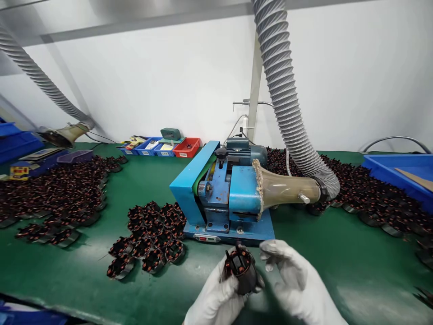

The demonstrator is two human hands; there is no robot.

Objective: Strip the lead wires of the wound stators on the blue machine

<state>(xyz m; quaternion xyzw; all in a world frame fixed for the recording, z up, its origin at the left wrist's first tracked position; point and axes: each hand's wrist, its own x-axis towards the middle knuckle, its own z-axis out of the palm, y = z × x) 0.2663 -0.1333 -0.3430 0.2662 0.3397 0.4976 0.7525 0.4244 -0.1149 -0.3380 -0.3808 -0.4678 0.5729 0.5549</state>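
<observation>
In front of the blue machine, my left hand [219, 293], in a white glove, is closed around a motor stator [242, 273] with a dark metal ring, copper windings and black upright tabs. The stator is tilted, so its open top shows. Just to its right, my right hand [292, 277], also gloved in white, is raised with bent fingers a little apart and seems to hold nothing. A small gap separates its fingertips from the stator. The blue belt grinder [216, 189], with a motor behind, stands on the green table [149, 298] beyond my hands.
A group of stators [152, 234] lies left of the machine; larger masses cover the far left [61, 194] and right [368, 194]. A grey extraction hose [279, 81] joins the machine's funnel [289, 188]. Small blue bins and a red bin [187, 147] stand along the wall.
</observation>
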